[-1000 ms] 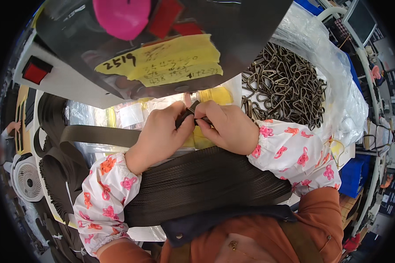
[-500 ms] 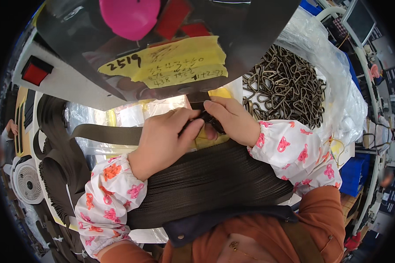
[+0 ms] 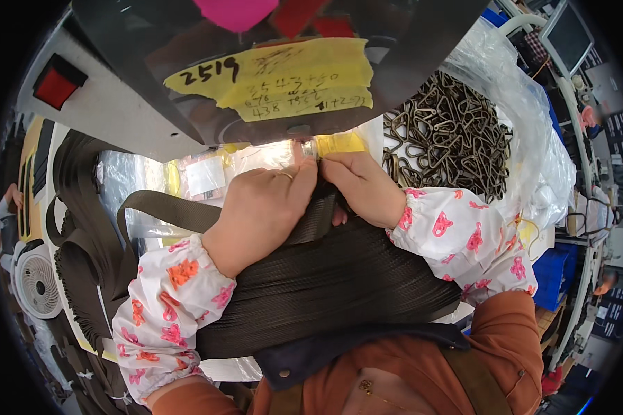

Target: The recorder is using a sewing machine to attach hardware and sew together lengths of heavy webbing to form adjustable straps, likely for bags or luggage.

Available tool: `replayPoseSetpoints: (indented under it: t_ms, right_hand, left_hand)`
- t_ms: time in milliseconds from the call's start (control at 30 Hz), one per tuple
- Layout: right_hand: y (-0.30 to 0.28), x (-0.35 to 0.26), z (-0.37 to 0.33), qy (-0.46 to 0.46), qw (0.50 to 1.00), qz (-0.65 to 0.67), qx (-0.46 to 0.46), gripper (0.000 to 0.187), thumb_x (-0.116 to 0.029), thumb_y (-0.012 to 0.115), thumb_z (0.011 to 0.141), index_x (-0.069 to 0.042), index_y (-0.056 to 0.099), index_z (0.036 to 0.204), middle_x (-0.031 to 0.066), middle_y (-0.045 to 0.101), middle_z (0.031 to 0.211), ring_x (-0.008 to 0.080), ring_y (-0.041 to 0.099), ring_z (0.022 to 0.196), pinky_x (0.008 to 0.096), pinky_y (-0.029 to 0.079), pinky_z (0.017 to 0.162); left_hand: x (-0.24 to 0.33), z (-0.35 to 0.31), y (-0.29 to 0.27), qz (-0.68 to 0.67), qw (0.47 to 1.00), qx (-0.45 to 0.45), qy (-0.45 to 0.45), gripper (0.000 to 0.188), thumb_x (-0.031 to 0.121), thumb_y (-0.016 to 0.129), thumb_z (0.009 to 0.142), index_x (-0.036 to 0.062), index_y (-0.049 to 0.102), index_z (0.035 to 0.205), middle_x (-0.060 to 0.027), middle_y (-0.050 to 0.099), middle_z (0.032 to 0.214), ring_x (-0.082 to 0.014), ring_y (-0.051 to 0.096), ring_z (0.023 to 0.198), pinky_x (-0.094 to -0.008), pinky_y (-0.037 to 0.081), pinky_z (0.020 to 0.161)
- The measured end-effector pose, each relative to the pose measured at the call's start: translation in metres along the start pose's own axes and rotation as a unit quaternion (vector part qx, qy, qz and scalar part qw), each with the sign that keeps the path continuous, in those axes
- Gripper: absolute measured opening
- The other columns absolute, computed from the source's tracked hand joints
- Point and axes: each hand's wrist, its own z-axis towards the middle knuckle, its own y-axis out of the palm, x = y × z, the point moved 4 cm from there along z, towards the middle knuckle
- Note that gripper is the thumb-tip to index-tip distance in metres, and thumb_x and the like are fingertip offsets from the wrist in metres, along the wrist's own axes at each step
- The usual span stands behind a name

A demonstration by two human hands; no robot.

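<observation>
A dark olive webbing strap (image 3: pixel 176 209) runs from the left into my left hand (image 3: pixel 256 207), whose fingers and thumb are closed on it. A folded part of it hangs down between my hands. My right hand (image 3: pixel 367 190) pinches the strap from the other side, its curled fingers partly hidden. Both hands meet just below the dark machine head (image 3: pixel 408 69), near a small lit metal part (image 3: pixel 309 147) under it. Whether a metal ring sits in the fold I cannot make out.
Stacked dark webbing (image 3: pixel 339 290) lies between my forearms, with more looped webbing (image 3: pixel 90 207) at left. A heap of triangular metal rings (image 3: pixel 457 131) sits in clear plastic (image 3: pixel 540 131) at right. A red switch (image 3: pixel 59 81) and a white fan (image 3: pixel 40 282) are at left.
My fingertips have moved up slightly toward the machine's metal part. The strap end that stood up behind them no longer shows there, and a fold now hangs between my hands.
</observation>
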Motion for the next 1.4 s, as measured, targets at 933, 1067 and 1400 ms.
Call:
replayPoseSetpoints:
  t_ms: [933, 1067, 1400]
  right_hand:
    - [-0.003, -0.006, -0.009, -0.177, 0.955, -0.232, 0.042, 0.024, -0.021, 0.044, 0.095, 0.002, 0.049, 0.089, 0.0159, 0.051, 0.067, 0.0254, 0.046, 0.058, 0.0324, 0.04, 0.057]
    - [-0.005, -0.013, -0.009, -0.201, 0.943, -0.26, 0.049, 0.025, -0.019, 0.047, 0.093, 0.003, 0.05, 0.083, 0.0151, 0.05, 0.064, 0.024, 0.043, 0.055, 0.0324, 0.038, 0.054]
    - [0.002, -0.02, -0.008, -0.183, 0.96, -0.211, 0.026, 0.026, -0.02, 0.043, 0.094, 0.002, 0.055, 0.086, 0.0041, 0.055, 0.063, 0.0078, 0.052, 0.053, 0.0227, 0.042, 0.041]
  left_hand:
    - [-0.024, -0.008, 0.023, -0.449, 0.861, -0.02, -0.241, 0.02, 0.017, 0.054, 0.09, -0.0005, 0.051, 0.082, -0.0134, 0.051, 0.059, -0.0233, 0.05, 0.052, -0.032, 0.041, 0.051]
    - [-0.022, -0.005, 0.02, -0.397, 0.895, 0.031, -0.2, 0.019, 0.016, 0.053, 0.09, -0.0005, 0.05, 0.08, -0.0171, 0.049, 0.059, -0.0301, 0.049, 0.052, -0.0348, 0.04, 0.051]
    - [-0.03, -0.007, 0.028, -0.423, 0.892, 0.048, -0.153, 0.021, 0.024, 0.053, 0.088, 0.0036, 0.053, 0.082, -0.0167, 0.054, 0.061, -0.0351, 0.055, 0.058, -0.04, 0.043, 0.053]
